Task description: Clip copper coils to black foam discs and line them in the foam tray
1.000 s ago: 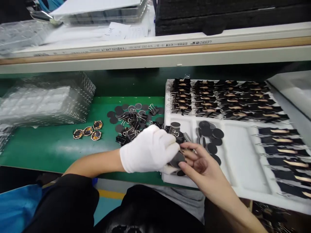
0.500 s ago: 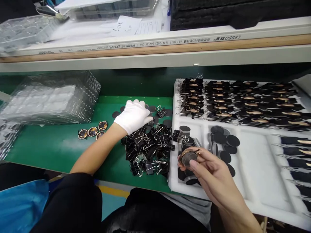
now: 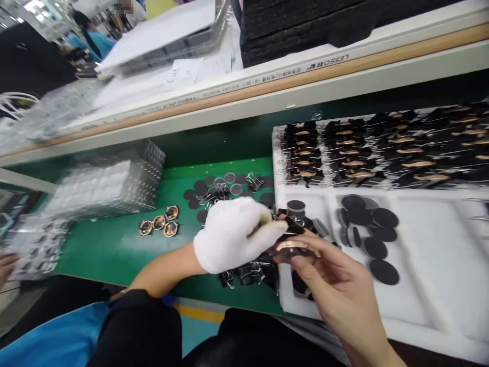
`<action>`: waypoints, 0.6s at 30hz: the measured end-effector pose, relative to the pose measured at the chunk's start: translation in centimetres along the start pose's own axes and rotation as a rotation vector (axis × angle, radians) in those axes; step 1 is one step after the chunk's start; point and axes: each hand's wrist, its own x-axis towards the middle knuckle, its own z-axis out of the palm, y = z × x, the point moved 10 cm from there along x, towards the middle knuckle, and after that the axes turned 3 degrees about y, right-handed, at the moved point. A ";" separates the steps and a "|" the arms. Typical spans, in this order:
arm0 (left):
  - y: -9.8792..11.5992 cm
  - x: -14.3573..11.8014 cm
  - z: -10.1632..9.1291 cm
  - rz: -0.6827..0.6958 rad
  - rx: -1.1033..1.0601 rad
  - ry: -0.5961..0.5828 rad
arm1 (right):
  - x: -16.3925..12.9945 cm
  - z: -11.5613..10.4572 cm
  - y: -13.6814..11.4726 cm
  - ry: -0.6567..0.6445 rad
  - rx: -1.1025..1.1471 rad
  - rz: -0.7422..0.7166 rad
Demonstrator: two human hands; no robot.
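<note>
My left hand [image 3: 237, 232], in a white glove, pinches a black binder clip [image 3: 291, 226] between thumb and fingers. Bare, my right hand [image 3: 336, 278] grips a gold-rimmed round piece [image 3: 296, 248] with a dark disc against it. The clip is close above this piece; whether the two touch I cannot tell. Partly under my left wrist lies a pile of black binder clips [image 3: 244, 275]. Dark round discs [image 3: 202, 187] and a few clips are scattered behind it on the green table [image 3: 110, 244].
A white foam tray [image 3: 428, 244] on the right holds loose dark discs [image 3: 384, 270] and rows of clipped gold-edged pieces [image 3: 351, 150]. Several round gold-rimmed pieces [image 3: 158, 223] lie left of my arm. Clear plastic trays [image 3: 110, 188] are stacked behind them, below a shelf edge [image 3: 229, 104]. Another person's hand [image 3: 6, 265] shows far left.
My left hand has come from the scattered discs rightward and nearer, bringing a binder clip to the piece in my right hand. That piece has tilted edge-on. The view has turned.
</note>
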 end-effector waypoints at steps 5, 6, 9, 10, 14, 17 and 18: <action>-4.3 -0.8 1.8 -0.442 -0.436 -0.008 | -1.6 2.3 -0.4 0.120 -0.103 -0.222; -5.1 -1.0 2.3 -0.535 -0.535 -0.006 | -2.0 3.1 -0.2 0.123 -0.104 -0.243; -6.5 -1.5 2.9 -0.735 -0.721 0.065 | -3.2 4.7 0.1 0.156 -0.070 -0.260; -6.7 -1.5 3.1 -0.758 -0.755 0.070 | -3.4 5.1 0.1 0.165 -0.051 -0.254; -6.9 -0.8 2.6 -0.695 -0.794 0.107 | -3.4 6.0 0.2 0.192 0.124 -0.175; -7.5 -0.2 0.5 -0.599 -0.747 0.250 | -2.6 5.5 1.6 0.259 0.358 -0.011; -7.7 0.1 -0.3 -0.553 -0.719 0.299 | -2.4 5.2 2.3 0.304 0.409 0.045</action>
